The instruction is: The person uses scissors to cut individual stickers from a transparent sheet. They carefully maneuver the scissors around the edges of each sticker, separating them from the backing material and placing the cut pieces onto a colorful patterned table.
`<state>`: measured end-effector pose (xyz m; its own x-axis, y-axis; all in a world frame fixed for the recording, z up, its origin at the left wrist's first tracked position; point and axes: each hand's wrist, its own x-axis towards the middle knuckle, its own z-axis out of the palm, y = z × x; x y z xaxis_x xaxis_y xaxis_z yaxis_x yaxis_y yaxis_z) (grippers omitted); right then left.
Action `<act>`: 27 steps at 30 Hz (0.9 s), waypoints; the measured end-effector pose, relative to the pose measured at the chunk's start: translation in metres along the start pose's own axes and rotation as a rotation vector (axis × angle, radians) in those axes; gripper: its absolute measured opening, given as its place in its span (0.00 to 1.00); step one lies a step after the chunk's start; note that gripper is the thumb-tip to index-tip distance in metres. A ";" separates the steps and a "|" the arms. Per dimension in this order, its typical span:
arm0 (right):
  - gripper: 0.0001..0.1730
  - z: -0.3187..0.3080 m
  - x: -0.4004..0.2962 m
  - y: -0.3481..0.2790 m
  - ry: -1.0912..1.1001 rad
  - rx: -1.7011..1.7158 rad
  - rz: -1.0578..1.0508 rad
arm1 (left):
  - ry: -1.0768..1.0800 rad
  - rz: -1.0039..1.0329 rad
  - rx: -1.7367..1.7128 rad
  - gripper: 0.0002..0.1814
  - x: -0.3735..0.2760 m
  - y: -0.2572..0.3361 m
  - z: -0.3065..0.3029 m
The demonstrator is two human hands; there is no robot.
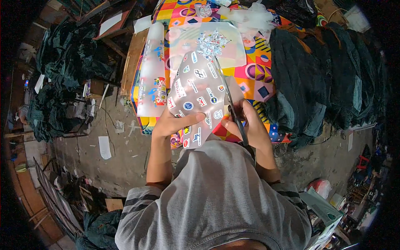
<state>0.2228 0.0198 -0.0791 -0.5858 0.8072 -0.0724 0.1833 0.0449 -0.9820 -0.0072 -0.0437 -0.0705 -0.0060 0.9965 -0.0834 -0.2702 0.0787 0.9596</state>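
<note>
My left hand (179, 122) grips a translucent film sheet (195, 89) printed with rows of small logos, thumb on top near its lower part. In my right hand (251, 126) is a pair of black-handled scissors (230, 93). Their long blades point away from me along the sheet's right edge; whether the blades are parted is hard to see. Just beyond the blade tips lies a pile of small cut-out logo pieces (213, 43). The pile rests on a larger translucent sheet (184, 36) spread over the table.
A colourful patterned cover (261, 73) drapes the table. Another printed film sheet (151, 68) lies along its left side, and crumpled clear plastic (250, 15) sits at the back. Dark garments are heaped at right (300, 75) and left (72, 56). A paper scrap (104, 147) lies on the floor.
</note>
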 end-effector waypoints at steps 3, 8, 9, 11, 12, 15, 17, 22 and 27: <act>0.21 0.001 -0.001 0.002 0.003 0.018 -0.003 | -0.015 0.030 -0.010 0.38 0.002 0.001 0.001; 0.24 -0.005 -0.001 0.003 -0.007 -0.099 -0.002 | -0.083 0.075 -0.028 0.34 0.006 0.003 0.000; 0.24 -0.005 -0.001 0.004 -0.009 -0.075 -0.007 | -0.094 0.072 -0.012 0.34 0.007 0.003 -0.002; 0.23 -0.004 -0.001 0.007 -0.014 -0.028 -0.016 | -0.116 0.068 0.020 0.34 0.008 0.003 -0.004; 0.23 -0.005 -0.001 0.006 -0.018 -0.035 -0.035 | -0.130 0.056 0.041 0.33 0.009 0.004 -0.004; 0.23 -0.006 0.001 0.005 -0.013 -0.034 -0.064 | -0.157 0.027 0.084 0.34 0.010 0.006 -0.004; 0.22 -0.005 0.001 0.008 0.012 -0.006 -0.049 | -0.155 0.018 0.087 0.34 0.012 0.004 -0.004; 0.16 0.000 0.004 0.010 0.108 0.026 -0.008 | -0.078 -0.108 0.051 0.34 0.019 0.006 0.003; 0.13 0.005 0.003 0.033 0.186 -0.049 -0.037 | -0.105 -0.080 0.024 0.35 0.023 -0.015 0.006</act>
<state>0.2231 0.0210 -0.1126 -0.4378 0.8991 0.0011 0.2051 0.1011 -0.9735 0.0020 -0.0221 -0.0850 0.1156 0.9844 -0.1327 -0.2430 0.1575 0.9571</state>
